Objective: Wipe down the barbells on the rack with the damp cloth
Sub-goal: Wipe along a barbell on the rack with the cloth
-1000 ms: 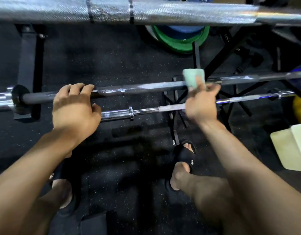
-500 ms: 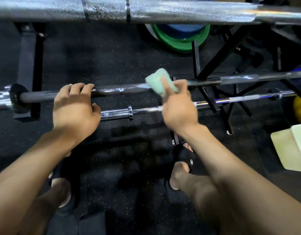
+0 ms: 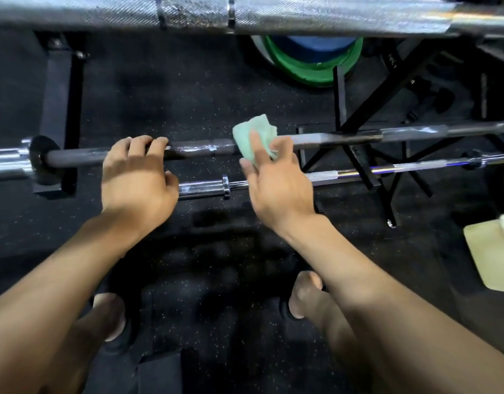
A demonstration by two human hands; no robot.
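A dark barbell [image 3: 199, 146] runs left to right across the middle of the head view, with wet streaks on its shaft. My left hand [image 3: 137, 177] grips it from above near its left collar. My right hand [image 3: 276, 180] holds a pale green cloth [image 3: 252, 137] wrapped over the same bar, index finger laid along the cloth. A thick knurled silver barbell [image 3: 302, 15] crosses the top of the view, close to the camera. A thin chrome bar [image 3: 373, 173] lies lower, behind my hands.
Black rack uprights [image 3: 59, 115] stand at the left, and crossed black frame legs [image 3: 367, 155] at the right. Green and blue weight plates [image 3: 310, 61] lean at the back. A pale pad [image 3: 489, 251] sits at the right edge. My sandalled feet stand on speckled black rubber floor.
My right hand has slid the cloth leftward along the dark barbell, from near the rack's crossed legs toward my left hand. The left hand has kept its grip in place.
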